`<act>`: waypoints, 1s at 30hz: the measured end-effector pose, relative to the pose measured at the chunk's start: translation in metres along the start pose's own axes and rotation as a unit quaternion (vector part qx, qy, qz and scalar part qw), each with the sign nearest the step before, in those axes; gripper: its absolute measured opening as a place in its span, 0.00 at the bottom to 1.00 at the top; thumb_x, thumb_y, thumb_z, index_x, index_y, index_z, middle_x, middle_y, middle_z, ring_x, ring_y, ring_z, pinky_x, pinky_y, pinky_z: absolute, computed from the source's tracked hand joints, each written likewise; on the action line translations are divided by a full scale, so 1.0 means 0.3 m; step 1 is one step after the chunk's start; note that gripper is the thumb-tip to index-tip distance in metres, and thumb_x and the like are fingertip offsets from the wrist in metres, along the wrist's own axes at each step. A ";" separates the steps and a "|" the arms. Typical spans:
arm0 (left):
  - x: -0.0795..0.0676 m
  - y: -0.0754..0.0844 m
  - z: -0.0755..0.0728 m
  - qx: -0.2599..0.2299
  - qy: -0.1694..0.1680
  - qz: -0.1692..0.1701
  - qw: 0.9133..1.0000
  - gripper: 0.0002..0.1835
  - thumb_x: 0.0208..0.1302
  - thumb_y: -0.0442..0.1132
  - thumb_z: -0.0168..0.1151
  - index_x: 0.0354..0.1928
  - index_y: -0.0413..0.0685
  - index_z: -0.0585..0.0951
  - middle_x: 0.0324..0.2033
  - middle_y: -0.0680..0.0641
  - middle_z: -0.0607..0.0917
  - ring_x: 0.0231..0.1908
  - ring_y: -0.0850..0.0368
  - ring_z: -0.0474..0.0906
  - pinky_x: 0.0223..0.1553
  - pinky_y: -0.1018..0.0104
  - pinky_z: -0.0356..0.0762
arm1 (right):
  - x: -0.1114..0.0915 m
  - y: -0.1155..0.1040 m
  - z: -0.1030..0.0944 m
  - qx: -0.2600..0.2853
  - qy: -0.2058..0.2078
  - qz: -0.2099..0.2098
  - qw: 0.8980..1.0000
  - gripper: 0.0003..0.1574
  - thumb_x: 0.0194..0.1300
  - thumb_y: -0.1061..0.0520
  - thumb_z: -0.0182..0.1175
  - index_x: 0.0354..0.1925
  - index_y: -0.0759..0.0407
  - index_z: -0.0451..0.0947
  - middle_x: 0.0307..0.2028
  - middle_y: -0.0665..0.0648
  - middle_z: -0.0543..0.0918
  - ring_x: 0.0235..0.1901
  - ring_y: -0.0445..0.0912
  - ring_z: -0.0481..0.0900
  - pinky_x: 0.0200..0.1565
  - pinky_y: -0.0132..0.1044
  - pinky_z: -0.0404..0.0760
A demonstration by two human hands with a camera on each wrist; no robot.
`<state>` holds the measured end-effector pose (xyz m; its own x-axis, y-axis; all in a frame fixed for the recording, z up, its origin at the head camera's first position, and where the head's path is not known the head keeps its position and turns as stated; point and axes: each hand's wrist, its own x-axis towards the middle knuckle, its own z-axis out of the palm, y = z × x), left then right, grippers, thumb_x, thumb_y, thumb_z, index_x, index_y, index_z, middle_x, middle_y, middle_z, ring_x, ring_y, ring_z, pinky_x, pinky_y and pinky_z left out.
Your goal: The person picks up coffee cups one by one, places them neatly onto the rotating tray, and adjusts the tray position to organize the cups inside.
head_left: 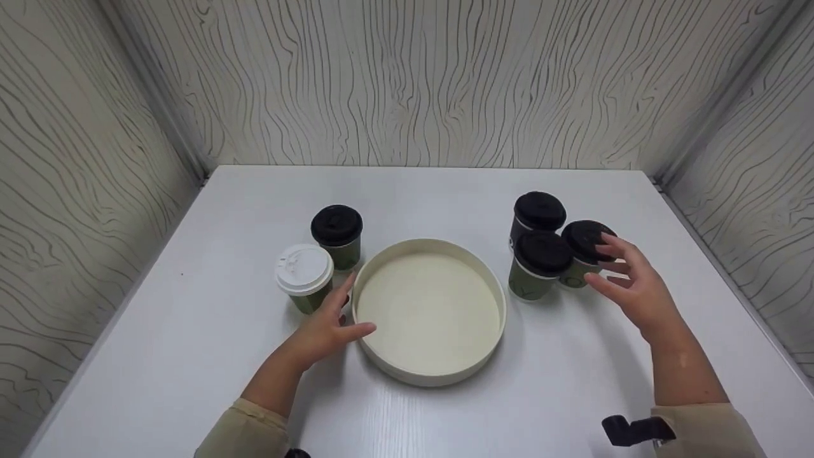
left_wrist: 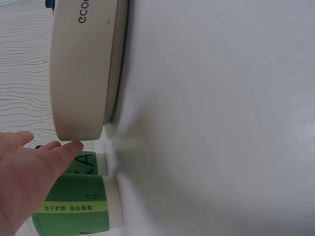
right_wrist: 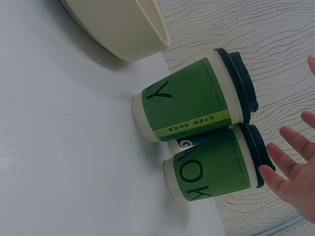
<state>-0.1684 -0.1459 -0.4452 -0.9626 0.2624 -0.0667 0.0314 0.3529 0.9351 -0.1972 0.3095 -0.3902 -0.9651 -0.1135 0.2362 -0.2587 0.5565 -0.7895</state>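
A round cream tray (head_left: 432,380) with a raised rim sits mid-table. By its left rim my left hand (head_left: 324,331) has its fingers extended and thumb spread, grasping nothing. In the left wrist view the fingertips are close to the tray wall (left_wrist: 81,73); contact is unclear. Beside that hand stands a green cup with a white lid (head_left: 304,270). My right hand (head_left: 636,289), fingers loosely bent and apart, hovers at the right side of a green cup with a black lid (head_left: 575,273). The right wrist view shows its fingertips near that cup's lid (right_wrist: 260,155), without a grip.
Another black-lidded green cup (head_left: 343,251) stands behind the white-lidded one. Right of the tray are a black-lidded green cup (head_left: 531,283) and a dark cup (head_left: 539,211) behind it, close together. Wood-patterned panels (head_left: 407,83) enclose the white table (head_left: 413,420) at back and sides.
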 end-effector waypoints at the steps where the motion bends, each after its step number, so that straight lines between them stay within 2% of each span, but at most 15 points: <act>1: 0.002 -0.004 0.002 0.000 0.001 -0.004 1.000 0.50 0.51 0.46 0.69 0.71 0.57 0.48 0.69 0.43 0.48 0.67 0.42 0.47 0.63 0.49 0.53 | -0.002 0.003 0.000 0.003 0.001 -0.001 1.000 0.41 0.62 0.55 0.58 0.68 0.60 0.51 0.58 0.62 0.64 0.51 0.43 0.68 0.47 0.18 0.66; 7: 0.016 -0.028 0.006 -0.003 0.003 -0.040 0.999 0.50 0.51 0.46 0.69 0.71 0.53 0.48 0.69 0.42 0.52 0.66 0.40 0.51 0.63 0.47 0.52 | -0.009 0.019 0.005 0.023 0.002 0.002 1.000 0.40 0.62 0.57 0.58 0.68 0.61 0.52 0.57 0.62 0.64 0.50 0.40 0.68 0.46 0.19 0.67; 11: 0.030 -0.044 0.005 -0.041 -0.003 -0.051 0.998 0.51 0.51 0.45 0.69 0.71 0.50 0.47 0.68 0.41 0.53 0.65 0.41 0.52 0.63 0.48 0.53 | -0.011 0.029 0.007 0.039 -0.001 0.008 0.999 0.39 0.63 0.59 0.57 0.67 0.62 0.52 0.56 0.60 0.64 0.49 0.39 0.69 0.43 0.20 0.71; 14: 0.039 -0.054 0.004 -0.061 -0.005 -0.054 0.997 0.50 0.52 0.43 0.68 0.71 0.49 0.47 0.68 0.41 0.53 0.66 0.42 0.50 0.63 0.49 0.53 | -0.011 0.035 0.009 0.048 -0.003 0.012 0.999 0.39 0.62 0.61 0.57 0.67 0.62 0.52 0.56 0.58 0.64 0.48 0.38 0.69 0.41 0.21 0.73; 20: 0.046 -0.069 0.002 -0.046 -0.006 -0.067 0.997 0.50 0.52 0.45 0.68 0.71 0.49 0.48 0.69 0.43 0.53 0.68 0.47 0.45 0.65 0.49 0.47 | -0.011 0.046 0.010 0.055 -0.005 0.014 0.998 0.39 0.62 0.61 0.57 0.67 0.62 0.52 0.55 0.57 0.64 0.48 0.37 0.70 0.41 0.22 0.74; 23: 0.052 -0.079 0.002 -0.065 -0.010 -0.071 0.995 0.51 0.50 0.44 0.69 0.71 0.49 0.48 0.69 0.43 0.53 0.68 0.47 0.45 0.65 0.50 0.47 | -0.014 0.048 0.014 0.053 -0.008 0.015 0.998 0.39 0.63 0.61 0.57 0.67 0.62 0.51 0.56 0.59 0.64 0.48 0.37 0.70 0.41 0.22 0.73; 26: 0.057 -0.088 0.000 -0.095 -0.017 -0.080 0.992 0.50 0.49 0.40 0.70 0.71 0.51 0.50 0.68 0.41 0.55 0.67 0.48 0.48 0.62 0.55 0.56 | -0.015 0.053 0.022 0.052 -0.012 0.020 0.998 0.39 0.63 0.60 0.57 0.67 0.61 0.51 0.57 0.59 0.64 0.48 0.36 0.70 0.41 0.22 0.73; 30: 0.054 -0.089 -0.006 -0.134 -0.031 -0.098 0.986 0.50 0.49 0.36 0.70 0.70 0.54 0.50 0.66 0.39 0.58 0.63 0.47 0.55 0.49 0.64 0.69 | -0.015 0.060 0.035 0.051 -0.015 0.032 0.998 0.40 0.62 0.58 0.58 0.68 0.60 0.51 0.57 0.59 0.64 0.47 0.34 0.69 0.41 0.22 0.73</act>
<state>-0.1852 -0.1526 -0.4708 -0.9242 0.2703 -0.2697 -0.2344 0.1558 0.9596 -0.1981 0.3113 -0.4115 -0.9803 -0.1060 0.1665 -0.1971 0.4764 -0.8569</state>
